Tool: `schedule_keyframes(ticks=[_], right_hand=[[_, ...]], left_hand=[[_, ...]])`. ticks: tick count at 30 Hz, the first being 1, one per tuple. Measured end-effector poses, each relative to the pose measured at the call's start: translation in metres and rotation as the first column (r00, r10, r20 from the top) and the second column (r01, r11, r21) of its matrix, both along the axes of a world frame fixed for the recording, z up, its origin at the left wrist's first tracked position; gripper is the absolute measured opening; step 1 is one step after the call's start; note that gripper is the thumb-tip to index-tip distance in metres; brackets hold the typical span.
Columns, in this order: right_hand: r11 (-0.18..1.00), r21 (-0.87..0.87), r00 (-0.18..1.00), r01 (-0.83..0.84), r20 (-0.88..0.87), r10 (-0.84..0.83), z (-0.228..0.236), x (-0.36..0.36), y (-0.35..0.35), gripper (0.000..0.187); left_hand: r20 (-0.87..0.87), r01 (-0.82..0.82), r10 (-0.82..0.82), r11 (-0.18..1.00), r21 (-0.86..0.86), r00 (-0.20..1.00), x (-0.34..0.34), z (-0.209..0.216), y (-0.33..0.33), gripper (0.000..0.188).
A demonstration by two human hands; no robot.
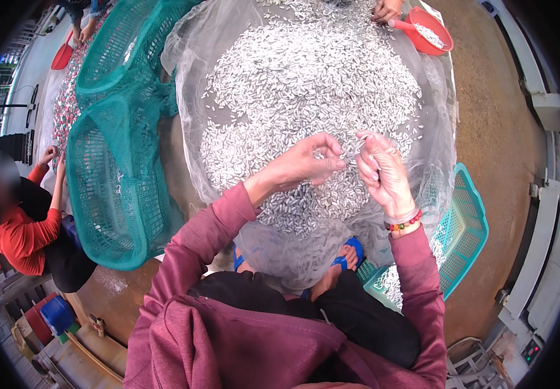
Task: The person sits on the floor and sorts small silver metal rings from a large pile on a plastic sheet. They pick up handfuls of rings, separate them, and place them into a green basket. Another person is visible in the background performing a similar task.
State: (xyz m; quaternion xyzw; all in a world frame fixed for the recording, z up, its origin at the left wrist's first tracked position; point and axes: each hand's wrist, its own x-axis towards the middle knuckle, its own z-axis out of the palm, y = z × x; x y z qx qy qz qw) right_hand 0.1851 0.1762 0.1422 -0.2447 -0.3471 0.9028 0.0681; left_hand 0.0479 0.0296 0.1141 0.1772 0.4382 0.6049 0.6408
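A wide heap of small, elongated silvery-white pieces (312,71) covers the sheer netting in front of me. Above its near part, my left hand (307,159) is closed in a pinch, fingertips turned right toward a few small silvery pieces (351,155) between my hands. My right hand (383,170), with a beaded bracelet (404,222) at the wrist, faces it with fingers curled and pinched together. What its fingertips grip is too small to make out. Below my hands, the heap's near pieces (293,207) look darker grey.
Teal baskets (76,188) draped with green net stand at left. A green basket (477,227) holding white pieces sits by my right leg. A red scoop (438,35) lies at the far right beside another person's hand (388,9). A person in orange (27,236) works at left.
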Motion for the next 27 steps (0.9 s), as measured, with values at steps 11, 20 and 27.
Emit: schedule_keyframes(ticks=[11,20,27], right_hand=[[0.96,0.259,0.987,0.108,0.086,-0.134,-0.001,0.008,-0.016,0.022],[0.919,0.374,0.976,0.124,0.121,-0.181,-0.003,0.005,-0.043,0.017],[0.977,0.196,0.976,0.082,0.183,-0.119,-0.018,0.004,-0.039,0.013]], left_hand=[[0.174,0.076,-0.073,0.997,-0.011,0.982,0.002,0.016,-0.005,0.018],[0.268,-0.284,0.291,0.957,-0.065,0.918,0.037,0.016,-0.026,0.014],[-0.254,-0.49,0.509,0.861,0.136,0.823,0.0,0.011,-0.047,0.013]])
